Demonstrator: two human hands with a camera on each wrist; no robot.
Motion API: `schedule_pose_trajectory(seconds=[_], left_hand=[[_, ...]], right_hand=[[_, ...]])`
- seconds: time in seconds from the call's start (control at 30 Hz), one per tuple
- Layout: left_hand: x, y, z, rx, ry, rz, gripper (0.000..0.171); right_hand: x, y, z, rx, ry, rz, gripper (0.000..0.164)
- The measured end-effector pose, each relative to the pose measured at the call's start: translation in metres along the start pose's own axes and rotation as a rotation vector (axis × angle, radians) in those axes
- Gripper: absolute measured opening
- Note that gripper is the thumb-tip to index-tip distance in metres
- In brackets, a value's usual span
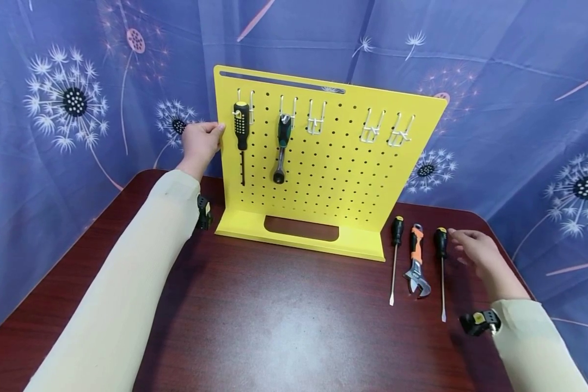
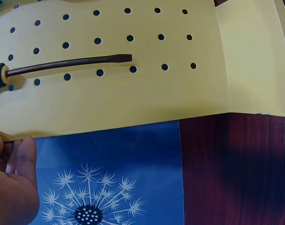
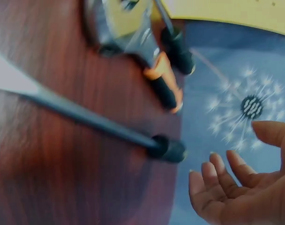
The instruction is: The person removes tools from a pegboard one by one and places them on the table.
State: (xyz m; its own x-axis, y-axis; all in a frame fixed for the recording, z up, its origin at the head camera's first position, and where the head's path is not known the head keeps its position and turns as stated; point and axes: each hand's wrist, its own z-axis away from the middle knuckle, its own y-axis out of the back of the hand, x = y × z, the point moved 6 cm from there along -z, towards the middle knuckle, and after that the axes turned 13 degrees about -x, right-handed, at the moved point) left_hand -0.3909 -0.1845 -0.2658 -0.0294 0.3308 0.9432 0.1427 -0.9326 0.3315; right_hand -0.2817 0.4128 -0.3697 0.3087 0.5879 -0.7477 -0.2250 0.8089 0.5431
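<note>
My left hand (image 1: 203, 144) pinches the left edge of a yellow pegboard (image 1: 421, 117) between thumb and fingers; the left wrist view shows the fingertips at that edge. Close to it, a black-handled screwdriver (image 1: 242, 128) hangs from a hook, its flat tip (image 2: 119, 58) pointing down. Beside that hangs a ratchet wrench (image 1: 284, 133) with a dark green and black handle. My right hand (image 1: 480, 253), fingers spread and holding nothing, hovers by the handle of the rightmost flathead screwdriver (image 1: 441, 243), which lies on the table. In the right wrist view the fingers (image 3: 240, 168) are apart from that handle (image 3: 168, 149).
An adjustable wrench (image 1: 416, 247) with an orange and black grip lies left of that screwdriver, and another flathead screwdriver (image 1: 397, 231) lies beyond it. White hooks (image 1: 371, 133) stick out of the board. Behind the dark red table (image 1: 274, 321) hangs a blue dandelion-print curtain (image 1: 299, 32).
</note>
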Motion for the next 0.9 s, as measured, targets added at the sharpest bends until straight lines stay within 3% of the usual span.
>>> schedule_pose_trajectory(seconds=[0.13,0.27,0.4,0.6,0.9], left_hand=[[0.000,0.001,0.001,0.002,-0.011,0.005,0.034],[0.001,0.001,0.001,0.000,-0.022,0.005,0.034],[0.000,0.001,0.000,-0.002,-0.020,0.005,0.034],[-0.003,0.000,0.000,-0.003,0.000,0.005,0.033],[-0.001,0.001,-0.001,0.005,-0.028,0.004,0.027]], right_hand=[[-0.023,-0.011,0.003,0.079,0.061,0.045,0.077],[-0.049,-0.028,0.005,0.077,0.143,0.032,0.077],[-0.075,-0.049,0.005,0.004,0.221,0.007,0.078],[-0.109,-0.086,0.007,-0.135,0.292,-0.128,0.074],[-0.157,-0.134,0.004,-0.285,0.386,-0.305,0.063]])
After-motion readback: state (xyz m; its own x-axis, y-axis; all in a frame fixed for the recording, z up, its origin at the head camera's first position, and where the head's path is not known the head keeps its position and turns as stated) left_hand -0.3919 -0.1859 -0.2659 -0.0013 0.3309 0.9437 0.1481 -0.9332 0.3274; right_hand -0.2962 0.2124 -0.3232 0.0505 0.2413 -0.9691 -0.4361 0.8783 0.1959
